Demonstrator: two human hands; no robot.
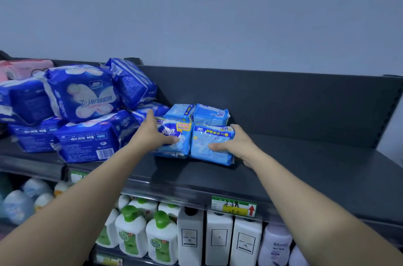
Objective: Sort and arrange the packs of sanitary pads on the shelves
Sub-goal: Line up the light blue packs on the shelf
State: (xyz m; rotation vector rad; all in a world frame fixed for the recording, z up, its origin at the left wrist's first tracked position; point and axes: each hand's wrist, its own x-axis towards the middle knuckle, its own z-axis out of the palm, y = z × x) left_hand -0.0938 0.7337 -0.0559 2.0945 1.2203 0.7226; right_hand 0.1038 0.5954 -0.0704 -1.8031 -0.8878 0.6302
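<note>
Light-blue soft plastic packs of sanitary pads (212,145) are held as a side-by-side pair. The left hand (157,132) is curled round the pair's left end and the right hand (238,145) round its right end, thumbs laid across the fronts, apparently to square them together. Left of the pair, glossy dark-blue packs (82,113) are heaped. Under it lies a dark grey metal shelf (305,167), and behind it a pale grey wall (218,15).

Dettol logo on green-capped bottle (161,241); handwritten Chinese characters and red upward arrow on shelf-edge price tag (234,205); digit 2 on yellow sticker of left light blue pack (174,131); blurred yellow Chinese heading on right light blue pack (214,136).
</note>
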